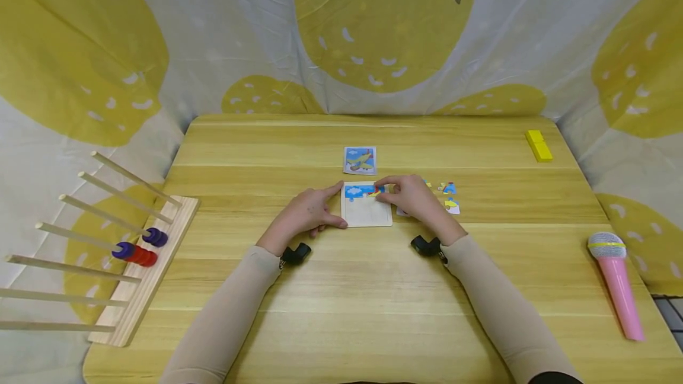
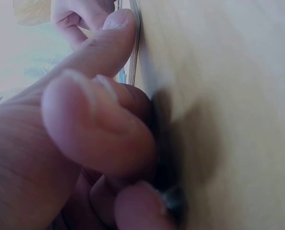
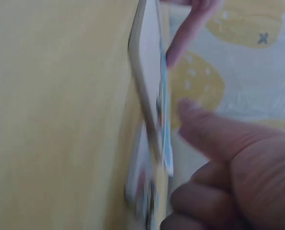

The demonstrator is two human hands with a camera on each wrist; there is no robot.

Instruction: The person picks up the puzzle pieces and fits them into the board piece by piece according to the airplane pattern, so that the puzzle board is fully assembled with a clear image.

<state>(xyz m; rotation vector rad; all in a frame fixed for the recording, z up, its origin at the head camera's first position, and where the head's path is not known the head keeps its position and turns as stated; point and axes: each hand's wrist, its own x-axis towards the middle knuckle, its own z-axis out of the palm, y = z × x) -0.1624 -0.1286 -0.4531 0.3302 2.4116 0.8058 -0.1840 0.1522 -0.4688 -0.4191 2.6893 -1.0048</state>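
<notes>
A small white square puzzle board (image 1: pixel 368 215) lies mid-table, its top row filled with blue sky and cloud pieces. My left hand (image 1: pixel 306 212) holds the board's left side, index finger at the upper corner and thumb at the lower one. Over the top right of the board, my right hand (image 1: pixel 413 197) pinches a small puzzle piece (image 1: pixel 375 192) with yellow and red on it, partly hidden by the fingers. Loose puzzle pieces (image 1: pixel 450 202) lie right of that hand, some of them covered by it. Behind the board lies a picture card (image 1: pixel 360 160) of a yellow airplane.
A wooden rack with upright pegs (image 1: pixel 160 265) stands at the left, carrying red and purple rings (image 1: pixel 141 255). On the right lie a pink toy microphone (image 1: pixel 619 289) and, further back, a yellow block (image 1: pixel 539 146). A patterned curtain (image 1: pixel 384 34) hangs behind the table.
</notes>
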